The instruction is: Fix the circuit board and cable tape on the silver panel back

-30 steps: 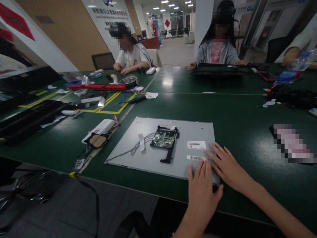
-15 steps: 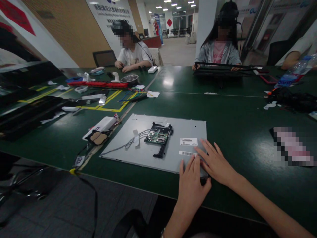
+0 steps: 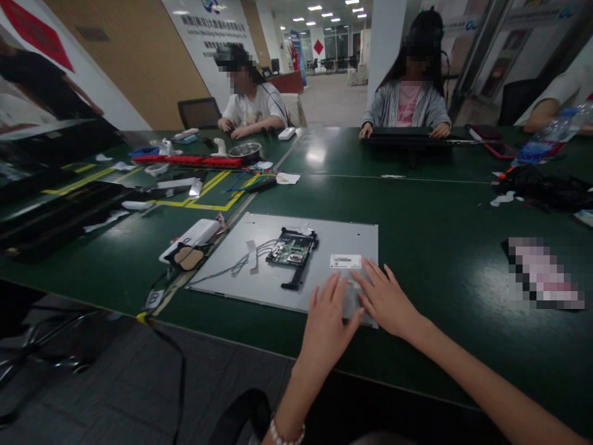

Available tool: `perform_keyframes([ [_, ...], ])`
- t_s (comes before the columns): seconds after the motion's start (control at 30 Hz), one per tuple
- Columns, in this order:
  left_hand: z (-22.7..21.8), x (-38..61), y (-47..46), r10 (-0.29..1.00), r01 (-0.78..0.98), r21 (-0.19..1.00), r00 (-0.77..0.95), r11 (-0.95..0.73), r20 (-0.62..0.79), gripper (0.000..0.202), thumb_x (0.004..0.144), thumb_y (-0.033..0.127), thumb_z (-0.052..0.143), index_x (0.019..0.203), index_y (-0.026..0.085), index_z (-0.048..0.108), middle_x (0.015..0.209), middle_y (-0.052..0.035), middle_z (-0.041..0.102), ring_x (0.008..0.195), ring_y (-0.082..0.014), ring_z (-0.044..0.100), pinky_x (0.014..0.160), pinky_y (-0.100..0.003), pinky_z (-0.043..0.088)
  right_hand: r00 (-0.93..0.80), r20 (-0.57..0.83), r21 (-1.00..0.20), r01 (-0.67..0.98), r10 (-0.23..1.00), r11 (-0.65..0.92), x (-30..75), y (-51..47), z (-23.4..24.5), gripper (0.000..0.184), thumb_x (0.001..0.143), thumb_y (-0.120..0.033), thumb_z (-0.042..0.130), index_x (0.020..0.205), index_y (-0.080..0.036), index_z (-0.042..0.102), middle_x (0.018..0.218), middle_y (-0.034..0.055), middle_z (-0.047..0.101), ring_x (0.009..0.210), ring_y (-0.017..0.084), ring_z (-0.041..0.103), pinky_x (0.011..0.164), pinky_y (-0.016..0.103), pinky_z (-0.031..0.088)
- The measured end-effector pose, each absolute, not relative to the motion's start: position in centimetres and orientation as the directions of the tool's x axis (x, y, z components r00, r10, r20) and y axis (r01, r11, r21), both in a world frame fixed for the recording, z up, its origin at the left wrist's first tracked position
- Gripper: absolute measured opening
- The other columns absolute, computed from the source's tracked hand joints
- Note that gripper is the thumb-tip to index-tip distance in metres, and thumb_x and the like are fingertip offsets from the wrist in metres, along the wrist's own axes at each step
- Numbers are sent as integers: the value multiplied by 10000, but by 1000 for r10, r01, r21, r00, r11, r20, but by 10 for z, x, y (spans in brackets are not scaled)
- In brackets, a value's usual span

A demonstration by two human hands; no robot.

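Label [image 3: 345, 261] on grey panel [image 3: 336, 236], near fingers [image 3: 373, 275], looks illegible.

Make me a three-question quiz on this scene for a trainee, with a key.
1. True or false: the circuit board lies to the left of the white label, as the wearer sees it.
2. Which corner of the grey panel are the left hand and right hand nearest to?
A) far left
B) near right
C) near left
3. Fill in: the grey cables run from the board toward the panel's ___ side.

Key:
1. True
2. B
3. left
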State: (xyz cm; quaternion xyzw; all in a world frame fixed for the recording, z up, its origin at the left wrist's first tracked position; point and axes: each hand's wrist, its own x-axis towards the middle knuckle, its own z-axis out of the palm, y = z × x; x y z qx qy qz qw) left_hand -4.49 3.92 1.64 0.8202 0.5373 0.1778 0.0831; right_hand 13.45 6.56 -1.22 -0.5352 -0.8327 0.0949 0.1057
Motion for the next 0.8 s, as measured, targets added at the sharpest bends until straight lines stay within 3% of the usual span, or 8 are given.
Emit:
perform_keyframes([
  [0.13, 22, -87, 79, 933, 957, 174, 167, -231, 320, 535, 943, 321, 480, 1441, 147, 389, 1547, -167, 358, 1453, -314, 283, 1142, -523, 313, -407, 66, -275, 870, 911, 409, 135, 65, -13, 526, 987, -335, 343, 1494, -201, 390, 1612, 148, 233, 1489, 290, 162, 1167, 548, 194],
  [0.3, 17, -118, 120, 979, 991, 24, 128, -133, 157, 559, 938, 357, 476, 1437, 110, 422, 1554, -163, 348, 1442, -359, 279, 1123, -545, 323, -410, 72, -301, 860, 909, 412, 138, 65, -19, 539, 992, -367, 337, 1507, -213, 366, 1621, 140, 208, 1496, 277, 132, 1177, 531, 178],
  [0.6, 4, -137, 165, 986, 991, 66, 112, -120, 121, 597, 958, 378, 415, 1468, 72, 370, 1536, -178, 370, 1438, -360, 268, 1122, -523, 326, -405, 62, -339, 851, 912, 401, 140, 64, -22, 552, 1003, -425, 312, 1524, -241, 328, 1637, 95, 167, 1496, 263, 139, 1185, 526, 166],
  [0.8, -1, -154, 197, 975, 987, 88, 119, -138, 188, 561, 948, 346, 416, 1427, 55, 412, 1501, -193, 415, 1432, -349, 276, 1137, -523, 297, -409, 78, -319, 854, 909, 411, 139, 63, -20, 539, 1007, -394, 316, 1520, -232, 337, 1632, 106, 183, 1495, 262, 139, 1182, 527, 185],
])
